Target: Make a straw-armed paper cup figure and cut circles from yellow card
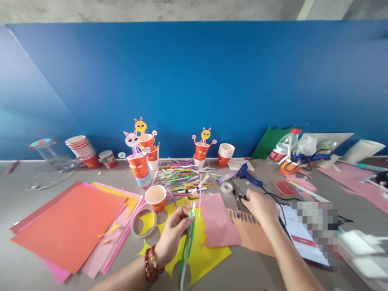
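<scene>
My left hand [173,233], with a red bead bracelet on its wrist, pinches a bundle of thin green and white straws [188,246] above a yellow paper sheet [209,254]. My right hand [260,205] reaches forward onto black scissors [238,193] lying by an orange-brown paper strip with cut-out holes [248,232]; its fingers curl over the handles. A pink paper piece [216,220] lies between the two hands. An empty orange paper cup [156,197] stands just beyond my left hand, next to a roll of clear tape [143,222].
Stacked orange, pink and yellow sheets [69,226] cover the left. Decorated cups with bunny toppers [139,161], a pile of coloured straws [182,173], cup stacks [225,154], a blue glue gun [247,174], a small tape roll [226,187] and a bottle [281,149] stand before the blue wall.
</scene>
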The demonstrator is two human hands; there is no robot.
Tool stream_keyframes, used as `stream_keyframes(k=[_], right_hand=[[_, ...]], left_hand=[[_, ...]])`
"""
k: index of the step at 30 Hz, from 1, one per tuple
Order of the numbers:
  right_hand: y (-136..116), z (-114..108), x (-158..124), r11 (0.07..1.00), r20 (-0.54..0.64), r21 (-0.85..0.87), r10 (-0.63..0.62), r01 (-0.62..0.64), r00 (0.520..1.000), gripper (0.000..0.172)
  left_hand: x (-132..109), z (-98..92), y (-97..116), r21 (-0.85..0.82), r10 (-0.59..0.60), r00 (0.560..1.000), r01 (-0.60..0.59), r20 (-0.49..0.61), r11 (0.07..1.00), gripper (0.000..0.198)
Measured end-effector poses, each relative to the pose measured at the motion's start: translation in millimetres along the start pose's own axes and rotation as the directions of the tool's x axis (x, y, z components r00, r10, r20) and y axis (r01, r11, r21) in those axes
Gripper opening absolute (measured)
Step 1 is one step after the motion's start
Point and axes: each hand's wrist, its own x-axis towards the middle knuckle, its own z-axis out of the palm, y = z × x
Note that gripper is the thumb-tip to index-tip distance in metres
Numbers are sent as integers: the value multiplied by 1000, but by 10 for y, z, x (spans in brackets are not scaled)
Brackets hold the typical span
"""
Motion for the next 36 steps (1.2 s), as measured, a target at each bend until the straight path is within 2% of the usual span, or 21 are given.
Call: stream_keyframes(k=[10, 14, 17, 18, 19, 21, 22, 24, 25, 29, 33, 36], right_hand=[[27, 61, 9, 983, -25, 143, -116, 118, 993, 13], [50, -57, -58, 963, -40, 213, -159, 164, 986, 12], [-66, -207, -235, 939, -79, 274, -195, 209, 978, 10], [-147, -259, -320, 906, -85, 332, -248, 262, 965, 15], [-250, -306, -415, 803, -97, 494, -328, 332, 940, 18], [-500, -378, -615, 520, -135, 746, -493, 416, 859, 22], [-636, -397, -708, 408, -130, 814, -567, 414, 813, 21], [-894, -394, -852, 285, -112, 881, -648, 377, 753, 21], [-1005, -372, -898, 255, -111, 896, -665, 365, 739, 20], [-1277, -192, -934, 187, -113, 934, -654, 304, 748, 16], [-1331, -11, -909, 63, -65, 988, -652, 140, 756, 24], [-1317, 27, -924, 60, -16, 996, -642, 72, 767, 30]], left_hand=[[15, -24, -25, 9, -4, 1000, 4, 6, 1000, 29], [22, -31, -28, 4, 1, 1000, -1, -5, 1000, 29], [19, -23, -13, 1, 3, 1000, -3, -11, 1000, 28], [17, -18, -4, 0, 3, 1000, -3, -12, 1000, 27], [16, -11, 8, -2, 4, 1000, -4, -12, 1000, 27], [17, 4, 36, -14, 12, 1000, -13, -23, 1000, 26], [20, 10, 49, -23, 24, 999, -24, -30, 999, 26], [30, 17, 72, -36, 57, 998, -58, -38, 998, 26], [36, 19, 80, -39, 73, 997, -74, -40, 996, 26], [52, 19, 89, -67, 105, 994, -108, -34, 992, 27], [65, 9, 61, -85, 128, 991, -131, -43, 988, 27], [85, -16, 31, -28, 146, 987, -148, -72, 989, 25]])
